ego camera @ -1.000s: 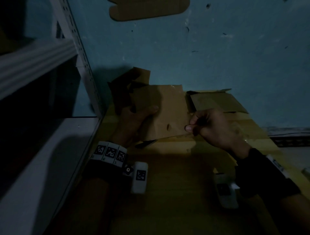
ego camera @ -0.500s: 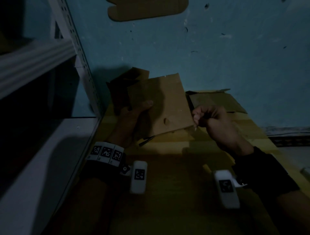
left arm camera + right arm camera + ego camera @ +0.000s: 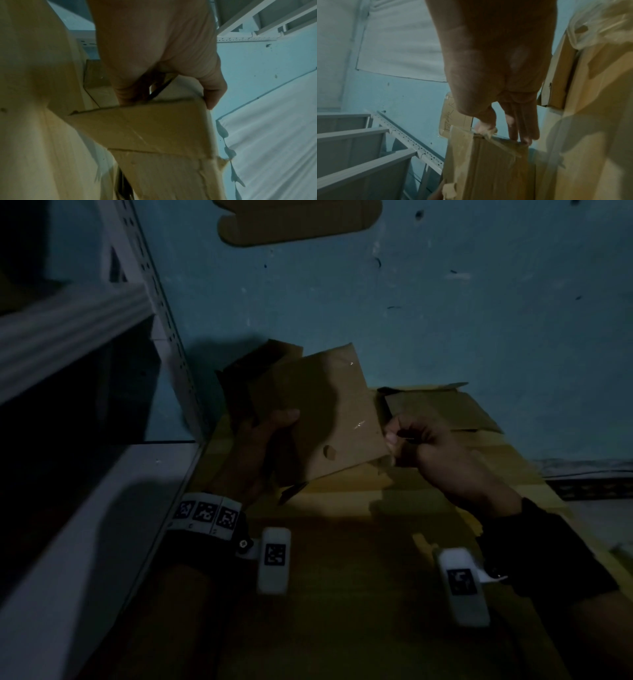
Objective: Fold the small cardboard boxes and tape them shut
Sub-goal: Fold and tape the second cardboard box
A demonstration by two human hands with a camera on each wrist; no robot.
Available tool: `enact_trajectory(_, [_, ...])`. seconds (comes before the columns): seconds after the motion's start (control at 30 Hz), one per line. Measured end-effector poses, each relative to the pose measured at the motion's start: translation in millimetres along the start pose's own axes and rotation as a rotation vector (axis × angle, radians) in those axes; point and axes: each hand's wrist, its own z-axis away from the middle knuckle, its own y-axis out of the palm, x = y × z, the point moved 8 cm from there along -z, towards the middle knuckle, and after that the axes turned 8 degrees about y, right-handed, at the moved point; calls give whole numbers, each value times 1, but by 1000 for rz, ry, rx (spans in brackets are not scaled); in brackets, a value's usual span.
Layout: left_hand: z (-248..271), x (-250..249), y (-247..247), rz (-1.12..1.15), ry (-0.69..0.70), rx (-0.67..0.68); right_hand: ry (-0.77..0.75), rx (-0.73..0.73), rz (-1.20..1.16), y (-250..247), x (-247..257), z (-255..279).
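Note:
A flattened brown cardboard box [image 3: 325, 419] is held tilted up off the cardboard-covered work surface [image 3: 342, 577]. My left hand [image 3: 270, 436] grips its left side, thumb on the front face and fingers behind; in the left wrist view the left hand [image 3: 163, 54] curls over the box [image 3: 145, 128] edge. At the box's right edge my right hand [image 3: 411, 440] is curled. The right wrist view shows the right hand [image 3: 496, 67] pinching the top corner of the box [image 3: 488, 169], where a loose strip of clear tape [image 3: 503, 146] lies.
A white metal shelf rack [image 3: 85, 508] stands close on the left. Another flattened box [image 3: 442, 409] lies at the back right against the blue wall. More dark cardboard [image 3: 253, 371] stands behind the held box. A cardboard piece [image 3: 298, 220] hangs high on the wall.
The box has been tilted up from nearly flat to steeply raised. My right hand moved up along its right edge from the lower corner. The left hand kept its grip.

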Motion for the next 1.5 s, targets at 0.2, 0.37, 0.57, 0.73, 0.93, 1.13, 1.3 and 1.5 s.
enact_trajectory(0.2, [3, 4, 8, 44, -50, 42, -22, -152, 8, -14, -2, -2])
enact_trajectory(0.37, [6, 1, 14, 99, -40, 84, -70, -250, -81, -25, 0, 0])
enact_trajectory(0.57, [6, 4, 13, 159, -66, 115, -88, -263, -130, -28, 3, 2])
enact_trajectory(0.73, [7, 3, 13, 199, -62, 147, -105, -257, -219, -27, 0, 2])
enact_trajectory(0.93, [7, 9, 10, 262, -134, 153, -98, -184, -314, -23, 2, 1])
enact_trajectory(1.13, [0, 7, 5, 228, -93, 115, -13, -150, -440, -21, 0, -2])
enact_trajectory(1.3, [-5, 18, 3, 130, -111, 128, 9, -208, -375, -21, 2, 3])
enact_trajectory(1.5, [-6, 23, 0, -101, -120, 117, -41, -287, -236, -22, 5, 5])
